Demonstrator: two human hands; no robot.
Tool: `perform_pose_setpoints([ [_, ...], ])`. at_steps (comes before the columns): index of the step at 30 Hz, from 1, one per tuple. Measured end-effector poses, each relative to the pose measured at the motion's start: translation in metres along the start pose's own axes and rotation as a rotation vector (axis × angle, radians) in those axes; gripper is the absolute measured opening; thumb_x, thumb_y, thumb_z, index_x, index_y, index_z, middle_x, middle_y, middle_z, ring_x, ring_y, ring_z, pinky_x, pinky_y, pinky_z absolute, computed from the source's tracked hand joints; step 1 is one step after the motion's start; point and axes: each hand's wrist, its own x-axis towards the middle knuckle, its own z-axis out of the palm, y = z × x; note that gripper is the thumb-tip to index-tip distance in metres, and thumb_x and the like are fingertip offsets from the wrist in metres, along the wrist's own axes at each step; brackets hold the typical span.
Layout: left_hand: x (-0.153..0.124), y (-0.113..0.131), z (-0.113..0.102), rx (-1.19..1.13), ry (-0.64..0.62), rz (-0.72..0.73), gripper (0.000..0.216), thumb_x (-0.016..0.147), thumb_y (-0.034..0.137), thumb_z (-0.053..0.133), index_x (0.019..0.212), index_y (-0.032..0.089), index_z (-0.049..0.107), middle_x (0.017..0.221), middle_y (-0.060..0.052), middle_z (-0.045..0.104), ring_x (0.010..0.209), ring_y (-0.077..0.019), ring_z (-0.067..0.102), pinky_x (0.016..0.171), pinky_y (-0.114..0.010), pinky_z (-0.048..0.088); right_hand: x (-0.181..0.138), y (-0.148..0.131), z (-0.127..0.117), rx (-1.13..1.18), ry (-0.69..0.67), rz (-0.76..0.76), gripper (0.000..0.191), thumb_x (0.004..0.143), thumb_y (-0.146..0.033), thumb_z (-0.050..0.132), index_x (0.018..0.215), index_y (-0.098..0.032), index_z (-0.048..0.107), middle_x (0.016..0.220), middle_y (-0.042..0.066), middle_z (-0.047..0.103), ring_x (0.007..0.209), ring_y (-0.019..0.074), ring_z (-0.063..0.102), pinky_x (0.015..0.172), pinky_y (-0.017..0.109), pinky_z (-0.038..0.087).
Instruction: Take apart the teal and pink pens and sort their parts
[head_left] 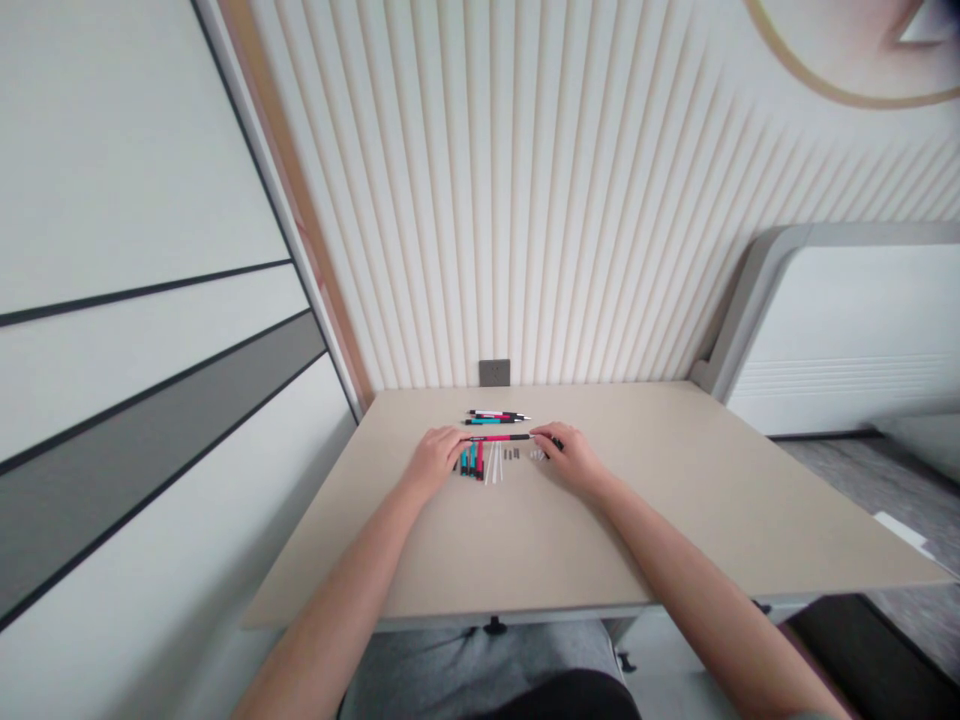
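- Item under inspection: a red-and-black pen (499, 437), level across the front of me, between my two hands.
- My left hand (433, 462) sits at the pen's left end. Its fingers (453, 441) are curled closed and appear to be grasping the barrel.
- My right hand (571, 458) sits toward the other end. Its fingers (550, 436) are also closed on the pen. A dark tip (558, 442) shows past them; I cannot tell whether it belongs to this pen.
- Assessment: holding from both ends appears to keep the pen straight and steady along its length.
- Just beyond it lie two complete pens (495, 417), side by side and nearly parallel, apparently set apart from the loose parts.
- Nearer me, in a row: short teal and red barrels (471, 463), white tubes (493, 463), small dark parts (512, 454) and small pale pieces (537, 455).
- Assessment: the grouping by kind appears to keep each type of part easy to identify and reach.
- All of these rest on a beige table (712, 500), centred near its far edge, in line with a wall socket (494, 372) above it.
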Motion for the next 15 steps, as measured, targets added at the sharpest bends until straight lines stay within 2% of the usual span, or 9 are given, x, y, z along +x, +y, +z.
perform_pose_setpoints([
  [4, 0.001, 0.002, -0.002, 0.004, 0.016, -0.013, 0.024, 0.099, 0.033, 0.042, 0.105, 0.022, 0.063, 0.093, -0.003, 0.068, 0.088, -0.0176, 0.062, 0.078, -0.031, 0.043, 0.003, 0.008, -0.007, -0.041, 0.117, 0.023, 0.025, 0.094, -0.034, 0.047, 0.1, -0.023, 0.069, 0.098, 0.007, 0.071, 0.092, 0.0218, 0.063, 0.084, 0.036, 0.046],
  [8, 0.001, 0.003, -0.003, 0.021, 0.028, -0.028, 0.025, 0.099, 0.034, 0.042, 0.104, 0.021, 0.063, 0.093, -0.003, 0.068, 0.088, -0.0179, 0.062, 0.078, -0.031, 0.043, 0.003, 0.032, -0.026, -0.22, 0.231, 0.088, 0.025, 0.093, -0.031, 0.047, 0.099, -0.02, 0.069, 0.095, 0.008, 0.07, 0.09, 0.0218, 0.061, 0.084, 0.036, 0.045],
  [12, 0.0, 0.003, -0.004, 0.029, 0.034, -0.031, 0.023, 0.099, 0.033, 0.043, 0.104, 0.021, 0.062, 0.095, -0.004, 0.068, 0.09, -0.0183, 0.062, 0.08, -0.032, 0.043, -0.003, 0.055, -0.046, -0.461, 0.123, 0.231, 0.023, 0.09, -0.025, 0.049, 0.098, -0.019, 0.07, 0.098, 0.01, 0.069, 0.096, 0.0232, 0.06, 0.089, 0.035, 0.043],
  [15, 0.0, 0.003, -0.003, 0.032, 0.024, -0.036, 0.022, 0.098, 0.032, 0.043, 0.104, 0.021, 0.062, 0.097, -0.004, 0.068, 0.092, -0.0184, 0.062, 0.081, -0.032, 0.043, -0.007, 0.063, -0.054, -0.562, 0.027, 0.325, 0.024, 0.088, -0.019, 0.05, 0.1, -0.019, 0.071, 0.102, 0.01, 0.069, 0.099, 0.0232, 0.06, 0.09, 0.033, 0.041],
])
